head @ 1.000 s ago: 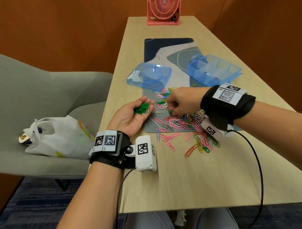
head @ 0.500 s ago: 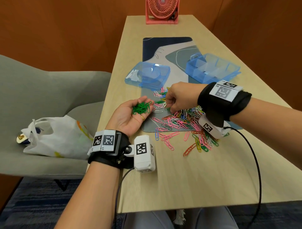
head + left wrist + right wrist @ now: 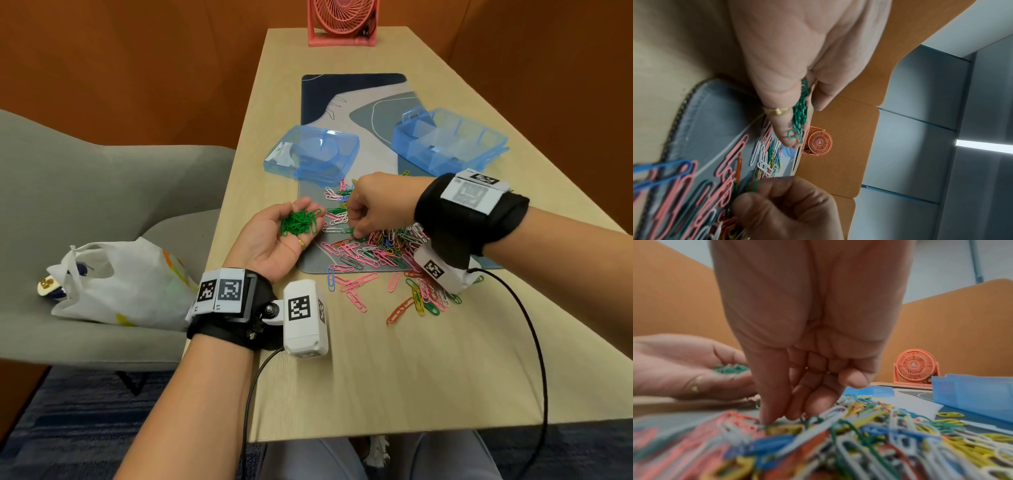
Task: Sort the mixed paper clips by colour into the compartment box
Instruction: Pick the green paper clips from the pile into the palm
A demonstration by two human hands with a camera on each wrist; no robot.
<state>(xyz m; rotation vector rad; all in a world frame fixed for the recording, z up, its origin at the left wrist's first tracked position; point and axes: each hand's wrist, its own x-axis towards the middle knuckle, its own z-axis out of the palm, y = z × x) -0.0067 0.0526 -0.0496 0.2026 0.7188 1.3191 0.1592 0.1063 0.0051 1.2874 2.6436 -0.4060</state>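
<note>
**Green clips cupped in one palm, the other hand down in the pile**

The landmark is the patterned desk mat [image 3: 359, 113] on the wooden table [image 3: 394, 377]. At the mat's near edge, spilling off it onto the bare wood, lies the mixed paper clip pile [image 3: 383, 253]: pink, white, green, blue, yellow and orange clips tangled together.

The left hand [image 3: 274, 240] hovers palm up just off the mat's near left corner. Its fingers are gently cupped, not closed, and a heap of green clips [image 3: 299, 222] rests in the hollow of the palm. A gold ring sits on one finger.

The right hand [image 3: 376, 205] reaches down over the mat's near edge, knuckles up. Its thumb and fingertips [image 3: 766, 417] are drawn narrowly together and touch the top of the pile; whether a clip is actually pinched between them cannot be told.

The blue compartment box [image 3: 448, 140] stands open on the mat's right side, well apart from the pile. A second blue plastic case [image 3: 311, 154] lies at the mat's left edge. A pink desk fan [image 3: 342, 20] stands beyond the mat's far end.
</note>
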